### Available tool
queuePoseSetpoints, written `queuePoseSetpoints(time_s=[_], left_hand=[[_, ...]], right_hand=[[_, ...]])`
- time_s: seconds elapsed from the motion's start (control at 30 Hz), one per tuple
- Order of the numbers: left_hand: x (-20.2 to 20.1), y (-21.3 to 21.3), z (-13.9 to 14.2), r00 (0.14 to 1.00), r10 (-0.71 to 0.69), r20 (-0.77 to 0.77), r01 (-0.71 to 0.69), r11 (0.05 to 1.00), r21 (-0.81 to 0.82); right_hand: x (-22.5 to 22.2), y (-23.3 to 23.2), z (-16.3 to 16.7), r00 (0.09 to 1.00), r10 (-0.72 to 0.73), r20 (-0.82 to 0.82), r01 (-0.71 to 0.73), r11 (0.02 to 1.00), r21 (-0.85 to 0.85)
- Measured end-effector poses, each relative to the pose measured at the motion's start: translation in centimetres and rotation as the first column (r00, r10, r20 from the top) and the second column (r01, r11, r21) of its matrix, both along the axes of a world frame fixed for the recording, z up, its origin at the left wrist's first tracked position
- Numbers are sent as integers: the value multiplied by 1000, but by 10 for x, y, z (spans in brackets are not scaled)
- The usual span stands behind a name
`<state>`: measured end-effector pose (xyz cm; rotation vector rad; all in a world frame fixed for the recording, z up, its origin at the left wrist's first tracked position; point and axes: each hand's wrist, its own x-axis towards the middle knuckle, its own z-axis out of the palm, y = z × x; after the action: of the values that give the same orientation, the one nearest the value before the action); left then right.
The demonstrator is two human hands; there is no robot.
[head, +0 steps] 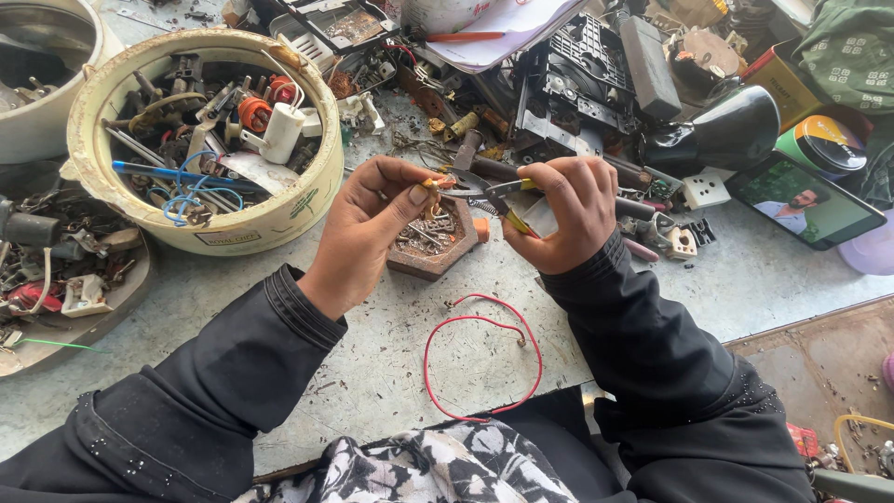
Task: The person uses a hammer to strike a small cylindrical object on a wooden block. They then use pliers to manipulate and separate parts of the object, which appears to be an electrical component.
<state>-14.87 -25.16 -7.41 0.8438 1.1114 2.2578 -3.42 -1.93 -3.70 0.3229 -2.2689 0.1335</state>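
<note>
Watching through the head camera, I note both hands raised just above the table [279, 307], close together over a small hexagonal brown dish [434, 250] holding loose metal bits. My left hand [372, 224] has thumb and forefinger pressed together, pinching a small brass-coloured part [431, 186] (too small to identify further). My right hand [568, 219] is curled tight around the yellow-handled pliers [494, 191], whose nose points left and meets the pinched part. A loop of red wire [484, 359] lies on the table nearer to me, well apart from both hands.

On the far left stands a round cream tub [307, 200] filled with mixed parts, blue wire and a white fitting. Beyond the hands lies a heap of black electrical scrap [587, 84]. At the far right a phone [805, 200] lies flat with its screen lit, beside a white socket plate [706, 191].
</note>
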Motion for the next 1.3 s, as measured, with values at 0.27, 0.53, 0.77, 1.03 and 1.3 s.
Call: queuePoseSetpoints(time_s=[0.27, 0.53, 0.77, 1.03, 1.3], left_hand=[[10, 2, -3, 982, 131, -137, -127, 991, 33], [13, 3, -4, 985, 117, -123, -117, 993, 4], [4, 2, -9, 986, 151, -69, -149, 988, 33], [2, 2, -11, 966, 129, -224, -122, 992, 43], [4, 2, -8, 970, 95, -225, -93, 995, 16]], right_hand=[[-3, -7, -8, 993, 59, 102, -41, 985, -167], [-6, -11, -10, 970, 142, 199, -96, 970, -222], [-5, -10, -8, 950, 211, 231, -125, 934, -335], [-3, -4, -8, 910, 304, 283, -163, 887, -432], [-3, -8, -3, 934, 236, 268, -149, 939, -309]])
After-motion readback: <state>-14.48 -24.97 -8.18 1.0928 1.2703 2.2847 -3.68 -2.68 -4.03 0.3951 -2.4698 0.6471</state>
